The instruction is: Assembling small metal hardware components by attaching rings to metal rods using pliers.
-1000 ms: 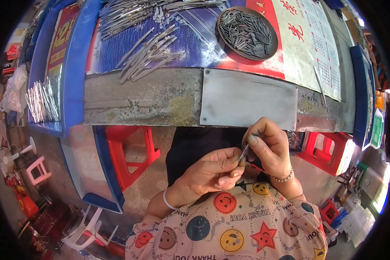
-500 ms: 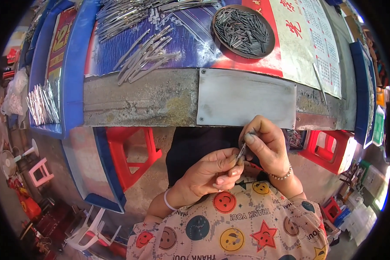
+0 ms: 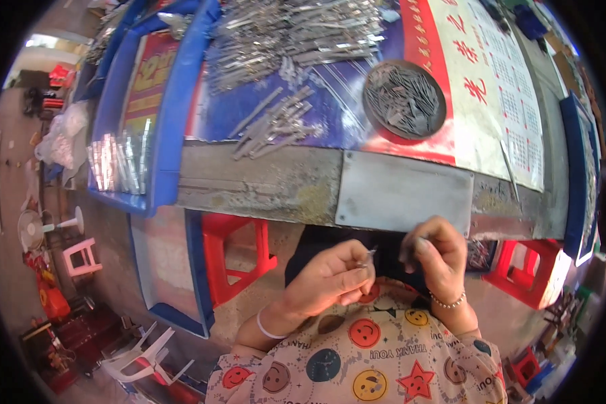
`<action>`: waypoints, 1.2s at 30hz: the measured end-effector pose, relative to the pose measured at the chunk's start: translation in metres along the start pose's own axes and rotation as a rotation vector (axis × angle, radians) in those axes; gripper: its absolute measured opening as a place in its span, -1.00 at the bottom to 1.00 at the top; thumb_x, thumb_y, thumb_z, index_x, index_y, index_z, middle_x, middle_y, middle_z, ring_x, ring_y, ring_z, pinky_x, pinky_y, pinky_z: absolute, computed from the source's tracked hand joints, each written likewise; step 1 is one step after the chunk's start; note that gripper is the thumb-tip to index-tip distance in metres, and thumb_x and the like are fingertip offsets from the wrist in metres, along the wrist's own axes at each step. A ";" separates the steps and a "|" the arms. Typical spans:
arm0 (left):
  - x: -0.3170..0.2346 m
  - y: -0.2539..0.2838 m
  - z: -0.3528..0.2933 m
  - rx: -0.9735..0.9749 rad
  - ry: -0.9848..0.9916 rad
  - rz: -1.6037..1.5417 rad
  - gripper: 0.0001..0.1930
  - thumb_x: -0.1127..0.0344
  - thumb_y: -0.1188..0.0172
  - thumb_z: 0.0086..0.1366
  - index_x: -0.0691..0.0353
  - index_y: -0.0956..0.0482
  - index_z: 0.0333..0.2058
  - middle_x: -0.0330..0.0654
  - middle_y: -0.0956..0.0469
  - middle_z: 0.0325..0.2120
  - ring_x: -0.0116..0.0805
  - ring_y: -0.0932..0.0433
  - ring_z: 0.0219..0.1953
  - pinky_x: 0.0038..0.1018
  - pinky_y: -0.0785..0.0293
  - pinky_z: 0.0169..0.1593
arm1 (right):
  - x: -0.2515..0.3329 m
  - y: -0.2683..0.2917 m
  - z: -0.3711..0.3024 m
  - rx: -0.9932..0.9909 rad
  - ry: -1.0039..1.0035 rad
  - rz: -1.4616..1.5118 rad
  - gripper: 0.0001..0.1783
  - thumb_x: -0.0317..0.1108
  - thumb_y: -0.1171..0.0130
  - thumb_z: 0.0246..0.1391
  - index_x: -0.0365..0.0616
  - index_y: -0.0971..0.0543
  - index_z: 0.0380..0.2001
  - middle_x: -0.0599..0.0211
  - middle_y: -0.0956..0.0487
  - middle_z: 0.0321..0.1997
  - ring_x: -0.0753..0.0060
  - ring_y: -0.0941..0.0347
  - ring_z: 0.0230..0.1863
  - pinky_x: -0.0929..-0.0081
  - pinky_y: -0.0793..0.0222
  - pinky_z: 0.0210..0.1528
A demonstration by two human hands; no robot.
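My left hand (image 3: pixel 337 275) is closed in a pinch on a small, slim metal piece (image 3: pixel 370 256), whose shiny tip shows past the fingertips. Apart from it, to the right, my right hand (image 3: pixel 441 254) has its fingers curled together. Motion blurs those fingertips, and whatever they may hold cannot be made out. Both hands are in front of the table edge, above my lap and the patterned apron (image 3: pixel 363 363). Beyond them, a bare metal plate (image 3: pixel 404 195) is fixed to the table's edge.
A round dish (image 3: pixel 405 101) holds many short dark metal pins. Slim silver metal parts (image 3: pixel 276 124) lie loose, with larger heaps behind. At left stands a blue tray (image 3: pixel 161 135) with upright silver parts. A thin rod (image 3: pixel 510 172) lies at right. Red stools (image 3: pixel 236 256) stand under the table.
My hands have drawn apart; the metal piece stays in the left hand while the right hand has moved away to the right. The whole view has shifted, moving the table right and down.
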State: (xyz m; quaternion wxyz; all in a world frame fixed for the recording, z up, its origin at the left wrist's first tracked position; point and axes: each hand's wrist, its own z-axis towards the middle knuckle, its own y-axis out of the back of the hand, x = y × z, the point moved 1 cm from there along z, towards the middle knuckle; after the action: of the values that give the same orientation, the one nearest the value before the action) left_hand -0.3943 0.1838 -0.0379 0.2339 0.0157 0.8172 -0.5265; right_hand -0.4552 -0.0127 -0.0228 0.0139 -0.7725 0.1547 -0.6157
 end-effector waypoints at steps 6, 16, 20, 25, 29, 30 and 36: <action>-0.111 -0.005 -0.009 -0.751 -0.624 1.386 -0.93 0.49 -0.18 0.19 0.28 -0.51 -0.33 -0.42 -0.43 -0.49 -0.67 -0.33 -0.47 -0.70 -0.28 -0.38 | 0.010 0.011 0.004 -0.127 0.231 -0.074 -0.89 -0.46 -0.04 0.16 -0.26 -0.39 -0.41 0.24 -0.49 -0.46 0.63 -0.35 -0.56 0.72 -0.29 -0.51; -0.220 0.071 0.051 -0.681 -0.394 1.793 -0.79 0.35 -0.27 0.11 0.37 -0.50 -0.37 0.00 -0.53 -0.41 -0.14 -0.55 -0.37 -0.34 -0.41 -0.31 | -0.005 0.008 0.016 -0.156 0.503 -0.496 -0.86 -0.65 -0.16 -0.12 -0.24 -0.45 -0.46 0.23 -0.50 -0.56 0.36 -0.44 -0.59 0.57 -0.29 -0.55; -0.216 0.073 0.054 -0.666 -0.515 1.926 -0.81 0.36 -0.25 0.12 0.38 -0.46 -0.43 0.00 -0.48 -0.51 -0.13 -0.49 -0.45 -0.34 -0.38 -0.34 | 0.006 0.009 0.017 -0.133 0.397 -0.575 -0.88 -0.63 -0.18 -0.10 -0.24 -0.46 -0.45 0.25 -0.51 -0.56 0.42 -0.45 -0.59 0.60 -0.30 -0.54; -0.219 0.074 0.031 -0.798 -0.589 1.855 -0.79 0.38 -0.23 0.16 0.37 -0.38 -0.46 -0.06 -0.44 -0.60 -0.36 -0.42 -0.56 -0.42 -0.35 -0.43 | 0.034 0.021 0.034 -0.057 0.374 -0.572 -0.93 -0.56 -0.17 -0.05 -0.28 -0.49 -0.43 0.27 -0.52 -0.51 0.47 -0.47 -0.52 0.58 -0.34 -0.45; -0.205 0.072 0.001 -0.941 -0.779 1.642 -0.86 0.45 -0.17 0.19 0.33 -0.38 -0.45 -0.17 -0.50 -0.58 -0.54 -0.39 -0.55 -0.55 -0.34 -0.44 | 0.071 0.025 0.072 -0.077 0.477 -0.832 -0.88 -0.54 -0.15 -0.03 -0.28 -0.47 -0.36 0.18 -0.51 -0.45 0.24 -0.48 -0.43 0.46 -0.37 -0.36; -0.196 0.061 -0.013 -0.950 -0.836 1.577 -0.89 0.47 -0.15 0.20 0.31 -0.38 -0.44 -0.20 -0.52 -0.56 -0.58 -0.39 -0.54 -0.59 -0.35 -0.43 | 0.079 0.026 0.085 -0.068 0.526 -0.886 -0.86 -0.54 -0.15 -0.03 -0.28 -0.46 -0.34 0.16 -0.51 -0.43 0.17 -0.48 -0.41 0.43 -0.37 -0.36; -0.087 0.025 -0.041 -0.637 -0.952 1.339 -0.78 0.58 -0.26 0.09 0.23 -0.37 -0.41 -0.16 -0.57 -0.45 -0.61 -0.45 -0.53 -0.62 -0.41 -0.47 | 0.075 0.036 0.154 -0.064 0.606 -1.443 -0.75 -0.50 -0.16 -0.10 -0.26 -0.43 -0.28 0.11 -0.47 -0.35 0.06 -0.46 -0.27 0.22 -0.37 -0.24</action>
State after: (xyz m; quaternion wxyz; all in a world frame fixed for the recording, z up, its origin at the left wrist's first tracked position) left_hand -0.3252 0.2494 -0.0114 0.8025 0.2045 0.5601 0.0233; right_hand -0.3016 -0.0923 0.0029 -0.4547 -0.4802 -0.3711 -0.6519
